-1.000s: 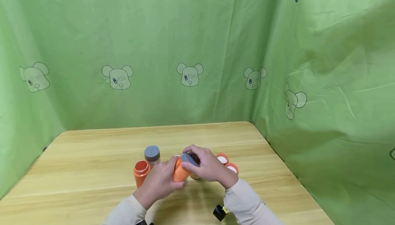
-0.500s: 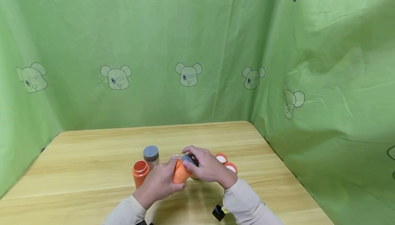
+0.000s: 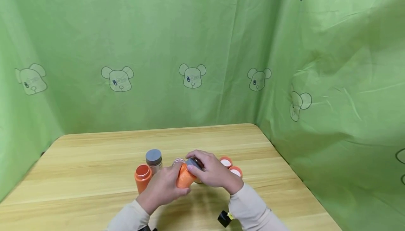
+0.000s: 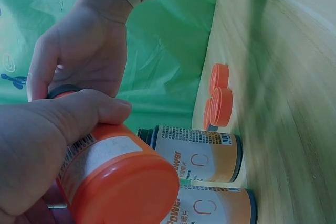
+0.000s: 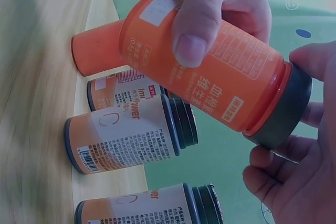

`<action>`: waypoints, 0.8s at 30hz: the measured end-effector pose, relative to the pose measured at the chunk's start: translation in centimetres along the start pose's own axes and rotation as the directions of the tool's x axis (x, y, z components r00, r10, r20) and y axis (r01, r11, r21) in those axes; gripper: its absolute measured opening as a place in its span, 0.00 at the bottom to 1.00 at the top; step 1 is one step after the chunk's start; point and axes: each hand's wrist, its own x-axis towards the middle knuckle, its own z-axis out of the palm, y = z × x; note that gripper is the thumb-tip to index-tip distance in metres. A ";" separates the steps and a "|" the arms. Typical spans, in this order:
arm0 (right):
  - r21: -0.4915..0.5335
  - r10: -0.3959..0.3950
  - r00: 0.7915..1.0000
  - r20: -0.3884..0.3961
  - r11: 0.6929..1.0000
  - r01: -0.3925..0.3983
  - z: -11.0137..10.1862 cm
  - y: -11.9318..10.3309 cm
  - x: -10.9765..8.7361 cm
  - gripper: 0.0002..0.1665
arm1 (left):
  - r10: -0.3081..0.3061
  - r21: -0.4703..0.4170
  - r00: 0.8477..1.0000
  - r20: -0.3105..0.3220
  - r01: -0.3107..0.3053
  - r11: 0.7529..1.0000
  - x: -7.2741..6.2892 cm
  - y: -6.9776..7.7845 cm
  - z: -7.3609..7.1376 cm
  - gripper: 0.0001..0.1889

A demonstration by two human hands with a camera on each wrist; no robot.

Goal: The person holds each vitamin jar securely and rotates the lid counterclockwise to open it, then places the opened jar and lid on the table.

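Observation:
My left hand point(image 3: 162, 185) grips an orange bottle point(image 5: 210, 72) around its body, the thumb lying along its side. The bottle is held tilted above the table. A dark grey cap point(image 5: 283, 111) sits on its neck, and the fingers and thumb of my right hand point(image 3: 212, 170) hold that cap around its edge. Left of my hands stands an uncapped orange bottle point(image 3: 142, 179). Just behind it is a bottle with a grey cap point(image 3: 154, 159). White-and-orange bottles point(image 5: 123, 135) with dark necks stand close below the hands, partly hidden in the head view.
Orange lids, one nearer point(image 3: 235, 171) and one farther point(image 3: 226, 162), lie white side up on the wooden table point(image 3: 95, 160) beyond my right wrist. Under the right sleeve shows a small black object point(image 3: 224, 219). A green curtain point(image 3: 152, 41) surrounds the table's far and right sides.
Both hands keep their hold on the orange bottle and its grey cap, almost in place. A silvery bottle rim behind the left hand shows more now; the view has shifted slightly.

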 end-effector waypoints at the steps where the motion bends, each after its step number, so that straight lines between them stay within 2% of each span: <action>1: 0.001 -0.008 1.000 0.001 1.000 0.008 0.0 0.0 0.0 0.19 | 0.002 0.000 1.000 -0.001 -0.002 1.000 0.0 0.0 0.0 0.34; 6: -0.011 -0.024 1.000 0.001 1.000 0.024 -0.1 0.1 -0.2 0.19 | 0.009 -0.010 1.000 -0.004 -0.009 1.000 0.0 -0.1 0.0 0.33; 13: -0.053 0.011 1.000 -0.023 0.999 -0.012 0.2 0.3 -0.1 0.17 | 0.027 -0.003 1.000 -0.009 -0.027 1.000 0.0 -0.1 0.1 0.33; 19: -0.019 0.013 1.000 -0.005 1.000 -0.013 0.1 0.2 -0.1 0.16 | 0.021 -0.003 1.000 -0.001 -0.021 1.000 0.0 -0.1 0.0 0.33; 24: 0.008 -0.018 1.000 -0.003 1.000 0.018 -0.1 0.2 -0.2 0.15 | 0.022 0.000 1.000 0.001 -0.022 1.000 -0.1 -0.1 0.0 0.34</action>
